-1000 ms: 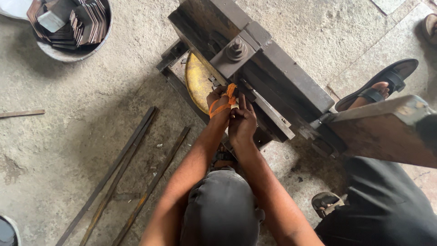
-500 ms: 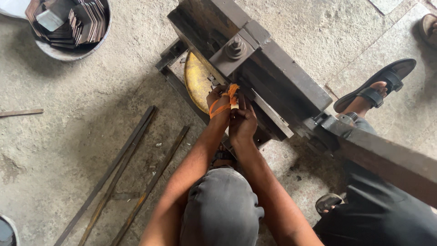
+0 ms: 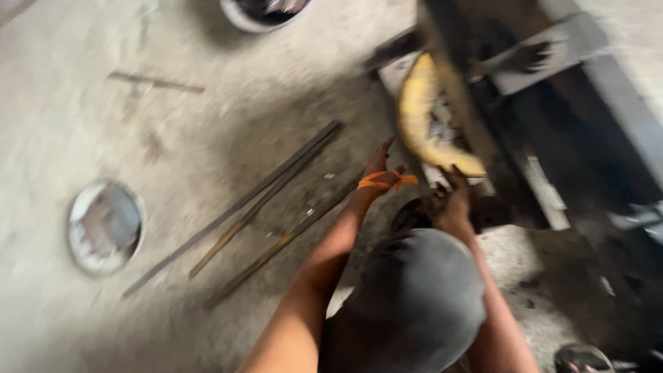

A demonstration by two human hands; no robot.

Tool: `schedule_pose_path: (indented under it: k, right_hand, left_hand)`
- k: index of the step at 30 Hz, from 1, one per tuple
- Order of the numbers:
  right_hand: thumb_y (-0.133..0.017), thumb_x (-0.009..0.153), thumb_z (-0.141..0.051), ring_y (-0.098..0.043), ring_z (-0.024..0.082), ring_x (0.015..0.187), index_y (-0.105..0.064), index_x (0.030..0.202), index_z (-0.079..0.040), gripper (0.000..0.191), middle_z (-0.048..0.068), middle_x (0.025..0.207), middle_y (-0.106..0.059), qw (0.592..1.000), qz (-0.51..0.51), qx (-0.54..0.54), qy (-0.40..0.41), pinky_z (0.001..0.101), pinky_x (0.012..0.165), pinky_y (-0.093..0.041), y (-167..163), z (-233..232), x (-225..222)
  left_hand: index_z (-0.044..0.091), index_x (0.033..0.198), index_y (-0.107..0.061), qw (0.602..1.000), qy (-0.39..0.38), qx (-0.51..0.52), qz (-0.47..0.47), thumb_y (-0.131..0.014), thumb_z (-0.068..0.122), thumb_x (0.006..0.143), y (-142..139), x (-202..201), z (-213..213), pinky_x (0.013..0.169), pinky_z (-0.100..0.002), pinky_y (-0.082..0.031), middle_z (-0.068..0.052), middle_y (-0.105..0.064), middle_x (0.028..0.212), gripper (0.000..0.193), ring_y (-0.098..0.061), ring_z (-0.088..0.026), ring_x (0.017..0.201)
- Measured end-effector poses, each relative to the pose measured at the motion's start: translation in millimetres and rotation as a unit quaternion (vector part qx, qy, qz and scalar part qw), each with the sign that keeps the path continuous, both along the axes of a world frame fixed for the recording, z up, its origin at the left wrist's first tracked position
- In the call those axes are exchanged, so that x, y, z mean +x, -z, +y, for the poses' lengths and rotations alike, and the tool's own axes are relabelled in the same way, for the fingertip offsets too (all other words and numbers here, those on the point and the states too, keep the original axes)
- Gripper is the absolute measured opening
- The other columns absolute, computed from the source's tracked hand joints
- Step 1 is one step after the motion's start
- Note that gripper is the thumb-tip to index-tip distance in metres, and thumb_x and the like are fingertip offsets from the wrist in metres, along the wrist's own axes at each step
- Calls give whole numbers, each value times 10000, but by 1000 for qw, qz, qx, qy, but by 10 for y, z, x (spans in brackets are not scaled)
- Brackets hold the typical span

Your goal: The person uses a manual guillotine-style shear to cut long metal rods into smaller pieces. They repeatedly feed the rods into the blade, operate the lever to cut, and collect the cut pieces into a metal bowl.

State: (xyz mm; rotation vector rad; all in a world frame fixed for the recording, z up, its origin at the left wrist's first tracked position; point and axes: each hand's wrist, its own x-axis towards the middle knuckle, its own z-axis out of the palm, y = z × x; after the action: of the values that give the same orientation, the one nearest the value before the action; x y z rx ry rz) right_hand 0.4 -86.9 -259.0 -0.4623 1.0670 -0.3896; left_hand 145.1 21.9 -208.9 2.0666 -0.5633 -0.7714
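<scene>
Head view: the frame is motion-blurred, so fine detail is limited. The person crouches on a concrete floor point(image 3: 138, 103) facing a heavy dark steel machine point(image 3: 566, 138) near the floor's upper right corner. The left hand point(image 3: 380, 162), with an orange band point(image 3: 383, 181) at the wrist, is raised with fingers extended and spread; it appears to hold nothing, hovering just beside the machine's lower edge. The right hand point(image 3: 454, 200) reaches to the underside of a curved yellow part point(image 3: 425, 124) mounted at the machine's front; its fingers are curled there, but blur prevents confirming whether they grip anything. The yellow part sits against the machine's feed area, directly above the right hand, probably so that work can be steadied at that point. Three long metal bars point(image 3: 269, 200) lie side by side on the floor to the left of the left arm, within reach, laid roughly parallel as stock. Two round containers are visible: one metal bowl point(image 3: 105, 224) near the floor's left edge and one basin point(image 3: 262, 10) at the top edge, its contents dark and unclear. One thin rod point(image 3: 155, 81) lies alone toward the upper left.
</scene>
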Motion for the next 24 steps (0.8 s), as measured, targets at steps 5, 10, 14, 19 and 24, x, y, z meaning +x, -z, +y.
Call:
schedule_pose_path:
  k: [5,10,14,19,24]
  right_hand:
    - [-579,986,-242,-562,171,894,-585,1407,-152,430,70,1217,-691,994,-93,-47,-26,310,752,-502,77,124,-109]
    - [-558,993,-232,-594,176,807,-630,1370,-123,399,77,1134,-700,993,-86,5,-86,319,695,-528,164,309,-76]
    - [-557,1017,-228,-638,205,802,-610,1345,-90,359,89,1093,-714,977,-101,-13,-189,353,696,-569,117,554,-76]
    - [-556,1034,-233,-688,237,800,-588,1319,-76,327,101,1059,-732,964,-94,3,-250,393,691,-612,62,680,-33]
    - [-575,999,-245,-695,245,777,-593,1310,-135,330,105,1062,-730,973,-76,32,-217,403,628,-584,22,616,120]
  left_hand:
    - [198,1566,-381,963,0,222,-154,-810,306,831,334,19,1352,1183,-577,-300,-133,-366,1615,858,-338,-404,1482]
    - [179,1518,-467,912,2,403,-75,-854,276,709,598,-245,2363,1150,-518,-445,-122,-471,1545,902,-452,-362,1441]
    - [152,1420,-476,904,-7,401,-147,-811,248,785,694,-243,2872,1071,-544,-433,-91,-473,1492,725,-437,-339,1414]
    - [172,1356,-526,890,18,444,-100,-779,214,844,686,-78,2890,1073,-508,-455,-69,-517,1459,572,-473,-324,1398]
    - [175,1279,-614,909,-21,401,-114,-806,215,827,656,60,2646,1055,-508,-474,-111,-577,1400,493,-545,-360,1329]
